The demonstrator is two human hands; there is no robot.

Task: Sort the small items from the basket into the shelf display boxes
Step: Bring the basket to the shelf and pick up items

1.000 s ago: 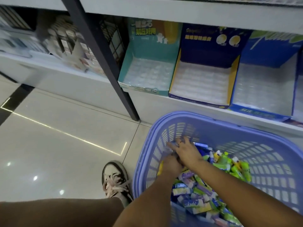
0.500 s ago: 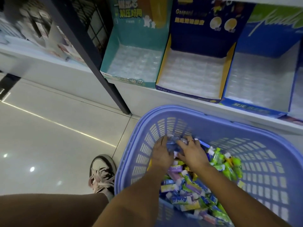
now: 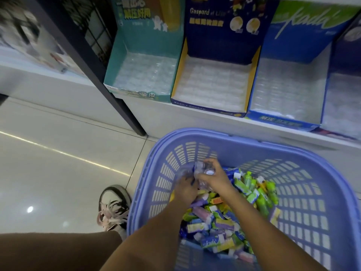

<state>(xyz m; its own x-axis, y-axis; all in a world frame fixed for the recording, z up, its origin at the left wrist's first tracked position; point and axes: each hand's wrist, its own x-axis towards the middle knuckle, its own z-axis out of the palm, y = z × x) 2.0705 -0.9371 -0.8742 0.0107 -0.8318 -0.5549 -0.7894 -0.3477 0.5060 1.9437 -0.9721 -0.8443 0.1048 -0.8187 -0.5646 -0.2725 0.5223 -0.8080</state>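
With the left hand (image 3: pixel 185 187) and the right hand (image 3: pixel 214 178) both curled round a clear crinkly packet (image 3: pixel 202 170), just above the small items (image 3: pixel 218 223) heaped beneath the wrists in the basket (image 3: pixel 254 142), it should be lifted clear whole before a display box (image 3: pixel 211 85) beyond the fingertips is chosen.

Perforated matt plastic basket (image 3: pixel 244 145), glossy tiled floor (image 3: pixel 58 173), printed cardboard display boxes (image 3: pixel 214 26) with clear plastic liners.

items (image 3: pixel 214 222) in basket (image 3: pixel 322 192), boxes (image 3: pixel 211 81) behind on shelf (image 3: pixel 156 122)
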